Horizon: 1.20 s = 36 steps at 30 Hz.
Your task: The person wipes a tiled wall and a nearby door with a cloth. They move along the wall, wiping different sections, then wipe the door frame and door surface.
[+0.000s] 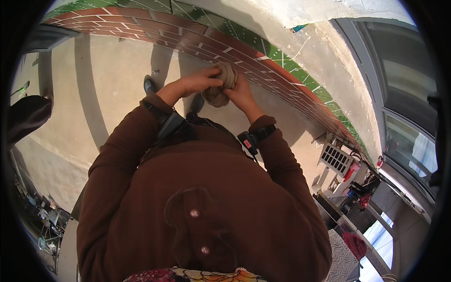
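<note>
A bunched brown-grey cloth (219, 93) is held up between my two hands, in front of my waist and above the concrete floor. My left hand (201, 81) grips it from the left side, with thumb and fingers on its upper folds. From the right, my right hand (243, 93) pinches its edge, the thumb resting on the folds. The cloth is rolled or crumpled, and its exact kind cannot be told. Black straps with small devices sit around both wrists, over brown sleeves.
A brick-patterned wall (225, 47) with a green band runs close ahead and to the right. A slotted plastic crate (336, 159) stands at its foot. Dark fabric (30, 116) shows at the far left, and a window (408, 144) is at the right.
</note>
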Motion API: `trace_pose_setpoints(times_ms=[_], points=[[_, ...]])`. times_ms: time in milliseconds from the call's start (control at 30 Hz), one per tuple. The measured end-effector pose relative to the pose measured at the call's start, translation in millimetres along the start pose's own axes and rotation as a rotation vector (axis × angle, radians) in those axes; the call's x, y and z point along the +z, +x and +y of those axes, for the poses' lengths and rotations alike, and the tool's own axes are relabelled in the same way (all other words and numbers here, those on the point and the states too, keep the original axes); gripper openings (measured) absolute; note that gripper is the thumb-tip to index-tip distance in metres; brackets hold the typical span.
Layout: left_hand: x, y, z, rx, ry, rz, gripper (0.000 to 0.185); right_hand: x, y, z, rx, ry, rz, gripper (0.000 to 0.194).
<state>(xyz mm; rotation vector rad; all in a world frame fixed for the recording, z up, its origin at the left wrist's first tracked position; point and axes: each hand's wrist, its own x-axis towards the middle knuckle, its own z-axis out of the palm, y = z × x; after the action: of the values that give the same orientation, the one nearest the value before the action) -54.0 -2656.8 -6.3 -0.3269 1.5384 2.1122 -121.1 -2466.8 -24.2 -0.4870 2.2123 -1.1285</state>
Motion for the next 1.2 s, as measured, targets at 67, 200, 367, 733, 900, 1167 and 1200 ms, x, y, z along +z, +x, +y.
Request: trace_pose_setpoints(times_ms=[67,200,367,733,900,1167,1200], points=[[-25.7,-18.2,-6.6,0.047,0.343,0.106,0.050,0.4,8.8,41.2,-0.012,-0.145,0.115,0.073],[-115.0,-76.8,-25.0,-0.106,-0.050,0.389,0.043,-41.2,32.0,117.5,0.382,0.559,0.759,0.065],[-219.8,-198.0,-73.8,-0.126,-0.212,0.981,0.040,-108.2,49.7,133.5,0.349,0.764,1.183,0.028],[-234.5,-395.9,-205.6,-0.393,-0.571,1.284,0.030,93.9,170.7,63.3,-0.059,0.461,0.376,0.032],[-214.2,-441.8,-226.1,-0.317,-0.635,1.413,0.029,165.2,215.9,-29.7,0.162,0.479,0.064,0.032],[-196.6,-503.8,-275.9,-0.387,-0.718,1.544,0.024,287.7,308.4,-119.9,-0.199,0.464,-0.134,0.055],[-195.8,-509.3,-281.5,-0.418,-0.726,1.551,0.023,296.7,314.0,-128.6,-0.227,0.362,-0.126,0.053]])
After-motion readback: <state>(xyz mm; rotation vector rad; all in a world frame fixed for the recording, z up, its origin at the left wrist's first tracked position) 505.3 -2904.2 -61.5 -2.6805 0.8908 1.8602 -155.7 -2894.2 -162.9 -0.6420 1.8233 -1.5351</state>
